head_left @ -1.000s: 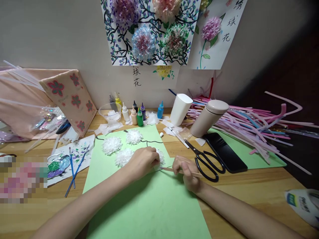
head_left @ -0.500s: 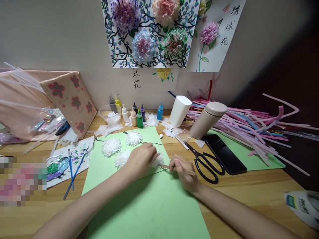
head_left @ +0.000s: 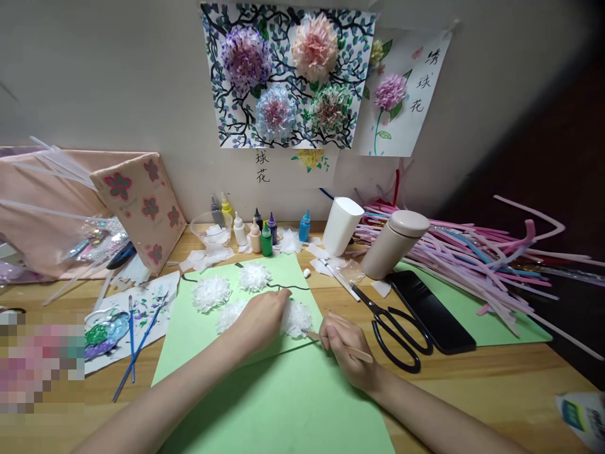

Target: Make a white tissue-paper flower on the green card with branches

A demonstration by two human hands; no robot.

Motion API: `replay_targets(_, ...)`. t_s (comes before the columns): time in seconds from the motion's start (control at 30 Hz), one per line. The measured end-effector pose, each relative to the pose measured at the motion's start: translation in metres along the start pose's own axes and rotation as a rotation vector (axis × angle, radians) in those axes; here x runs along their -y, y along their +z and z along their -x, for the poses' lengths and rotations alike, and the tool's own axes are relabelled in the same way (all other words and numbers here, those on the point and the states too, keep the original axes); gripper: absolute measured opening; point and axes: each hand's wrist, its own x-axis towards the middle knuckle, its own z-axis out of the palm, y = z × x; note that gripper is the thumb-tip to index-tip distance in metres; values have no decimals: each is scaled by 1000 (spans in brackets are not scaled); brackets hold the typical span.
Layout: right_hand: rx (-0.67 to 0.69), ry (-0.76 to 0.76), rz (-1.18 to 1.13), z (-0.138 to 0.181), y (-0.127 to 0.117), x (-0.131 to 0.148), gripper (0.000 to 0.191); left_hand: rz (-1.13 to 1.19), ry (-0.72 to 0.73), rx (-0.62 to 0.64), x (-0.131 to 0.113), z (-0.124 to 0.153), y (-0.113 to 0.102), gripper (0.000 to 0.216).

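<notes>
My right hand (head_left: 347,347) is closed around a thin wooden stick (head_left: 360,354), whose tip meets the lower right edge of a white fringed-paper flower (head_left: 297,319). Against that flower's left side is my left hand (head_left: 265,315), fingers bent together; what they pinch, if anything, is hidden. Several more white paper flowers (head_left: 212,293) lie on the light green sheet (head_left: 265,403), one partly covered by my left hand. Dark drawn lines (head_left: 288,287) run between the flowers on the sheet.
Black scissors (head_left: 397,334) and a phone (head_left: 432,312) lie right of my hands, before a beige tumbler (head_left: 394,246) and white container (head_left: 343,227). Paint bottles (head_left: 266,241) stand at the back. Paintbrushes (head_left: 137,353) lie left; pipe cleaners (head_left: 463,252) pile up right.
My left hand has shifted a little left off the flower, uncovering more of it. My right hand keeps the stick at the flower's edge. The view has tilted slightly upward.
</notes>
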Motion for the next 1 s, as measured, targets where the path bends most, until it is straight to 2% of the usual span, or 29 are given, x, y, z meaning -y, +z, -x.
replay_targets(0.17, 6, -30, -32, 1, -3, 1, 38, -28, 14, 5, -2, -1, -1, 29)
replay_targets(0.4, 44, 136, -32, -2, 1, -1, 39, -4, 4, 8, -2, 0, -1, 28)
replay_targets(0.53, 21, 70, -52, 0, -1, 1, 39, 63, 18, 1, 1, 0, -5, 29)
replay_targets(0.63, -51, 7, -68, 5, -3, 0, 40, 134, 41, -8, 11, -1, -19, 27)
replay_targets(0.73, -90, -22, -86, 11, -4, -2, 41, 135, -34, -93, 37, -3, -41, 25)
replay_targets(0.83, -111, -42, -98, 13, -5, -3, 42, 9, -265, -207, 80, 1, -63, 20)
replay_targets(0.9, -113, -34, -106, 13, -6, -4, 43, -112, -463, -194, 112, 8, -73, 18)
replay_targets(1.0, -108, -19, -116, 13, -5, -4, 44, -145, -578, -98, 150, 19, -80, 24)
